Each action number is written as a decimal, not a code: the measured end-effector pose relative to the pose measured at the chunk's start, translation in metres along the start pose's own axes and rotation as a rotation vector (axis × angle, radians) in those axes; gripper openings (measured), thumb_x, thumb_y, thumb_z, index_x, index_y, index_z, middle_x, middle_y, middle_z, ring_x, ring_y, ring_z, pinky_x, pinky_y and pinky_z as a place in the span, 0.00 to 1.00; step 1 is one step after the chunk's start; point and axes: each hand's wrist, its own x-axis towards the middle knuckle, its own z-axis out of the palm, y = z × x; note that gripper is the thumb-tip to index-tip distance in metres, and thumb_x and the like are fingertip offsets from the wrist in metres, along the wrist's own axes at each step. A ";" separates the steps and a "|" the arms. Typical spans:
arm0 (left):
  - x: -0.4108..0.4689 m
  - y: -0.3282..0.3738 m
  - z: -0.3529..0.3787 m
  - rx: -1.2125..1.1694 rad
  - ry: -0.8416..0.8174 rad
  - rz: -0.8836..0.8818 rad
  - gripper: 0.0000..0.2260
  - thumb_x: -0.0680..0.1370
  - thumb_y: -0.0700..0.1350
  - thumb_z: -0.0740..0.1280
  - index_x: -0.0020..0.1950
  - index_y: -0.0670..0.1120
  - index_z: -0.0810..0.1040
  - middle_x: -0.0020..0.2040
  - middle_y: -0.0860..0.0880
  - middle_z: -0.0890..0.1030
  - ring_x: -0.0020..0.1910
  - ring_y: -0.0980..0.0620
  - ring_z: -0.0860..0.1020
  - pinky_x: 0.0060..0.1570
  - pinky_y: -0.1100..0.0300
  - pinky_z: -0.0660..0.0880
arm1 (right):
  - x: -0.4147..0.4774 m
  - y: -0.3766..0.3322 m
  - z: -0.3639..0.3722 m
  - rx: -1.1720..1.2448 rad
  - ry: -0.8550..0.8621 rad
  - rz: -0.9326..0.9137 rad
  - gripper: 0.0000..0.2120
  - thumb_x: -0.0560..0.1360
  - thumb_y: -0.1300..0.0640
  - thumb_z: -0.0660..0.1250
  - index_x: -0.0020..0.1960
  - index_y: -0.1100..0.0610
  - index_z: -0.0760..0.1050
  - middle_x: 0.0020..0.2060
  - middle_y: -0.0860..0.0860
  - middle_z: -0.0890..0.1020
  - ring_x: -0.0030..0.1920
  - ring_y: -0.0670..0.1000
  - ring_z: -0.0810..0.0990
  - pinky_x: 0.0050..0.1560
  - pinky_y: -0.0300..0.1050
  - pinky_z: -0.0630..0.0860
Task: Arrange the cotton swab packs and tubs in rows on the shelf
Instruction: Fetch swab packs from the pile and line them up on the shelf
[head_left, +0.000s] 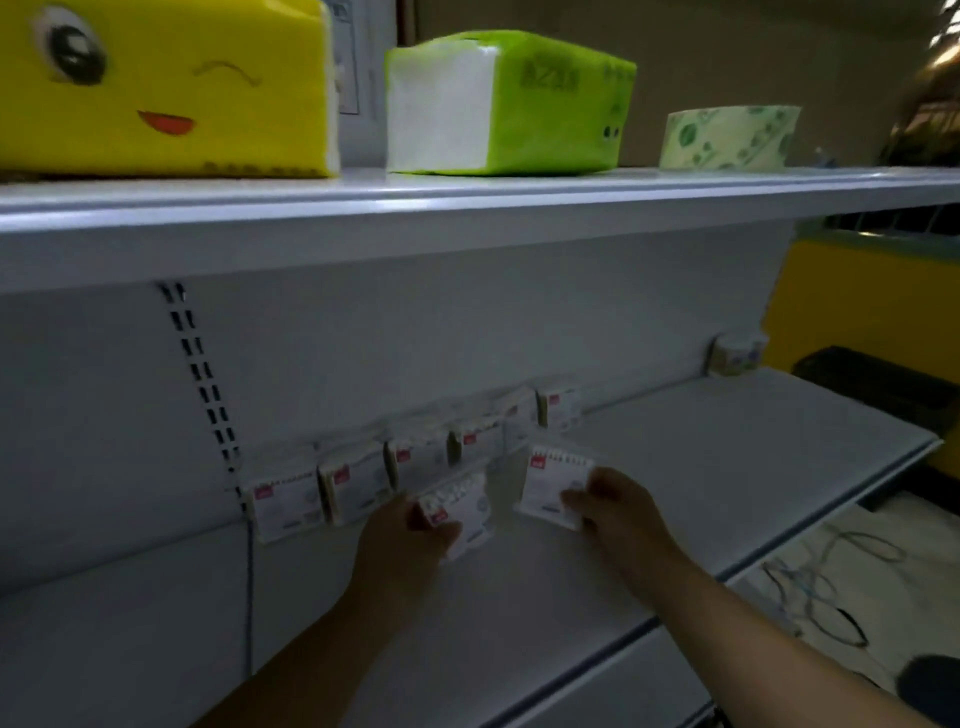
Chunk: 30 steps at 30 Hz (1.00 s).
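left hand (400, 540): curled round a cotton swab pack (465, 506), with the thumb laid across its lower left corner.
left-hand pack: held tilted, low over the shelf (727, 467), just in front of the back row. Contact with the shelf cannot be told.
right hand (618, 506): a second pack (553, 483) is pinched at its lower right corner, fingertips on the printed face.
second pack: held tilted with the face toward the camera, right of the left-hand pack and apart from it.
back row (358, 488): packs are stood upright side by side against the back panel (415, 338), from the slotted upright (200, 374) rightward. A red mark is seen on each; the count is lost to blur.
tub (735, 356): set at the far right end of the shelf against the back panel, well apart from the row.
upper shelf (467, 208): yellow tissue pack (166, 88) at left, green tissue pack (519, 104) in the middle, green-patterned roll (727, 137) at right.
lower right: loose cables (821, 587) are seen on a pale surface below the shelf.
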 end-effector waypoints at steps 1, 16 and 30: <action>0.005 0.004 0.012 -0.005 0.023 -0.010 0.10 0.70 0.37 0.74 0.45 0.48 0.77 0.39 0.51 0.81 0.39 0.51 0.80 0.38 0.59 0.75 | 0.014 0.004 -0.011 -0.037 -0.001 -0.027 0.13 0.71 0.62 0.70 0.30 0.54 0.71 0.30 0.48 0.78 0.34 0.50 0.76 0.37 0.41 0.70; 0.076 0.048 0.121 0.964 0.404 0.488 0.19 0.62 0.46 0.79 0.49 0.44 0.81 0.54 0.43 0.81 0.53 0.41 0.78 0.51 0.46 0.71 | 0.170 0.021 -0.049 -0.505 -0.189 -0.364 0.17 0.75 0.54 0.69 0.62 0.57 0.72 0.51 0.51 0.80 0.49 0.50 0.79 0.48 0.38 0.73; 0.093 0.049 0.122 1.320 0.281 0.488 0.23 0.67 0.53 0.74 0.59 0.47 0.78 0.56 0.47 0.79 0.57 0.45 0.76 0.60 0.45 0.67 | 0.183 0.037 -0.038 -0.538 -0.084 -0.404 0.19 0.72 0.50 0.69 0.61 0.52 0.70 0.52 0.52 0.80 0.53 0.55 0.78 0.46 0.40 0.67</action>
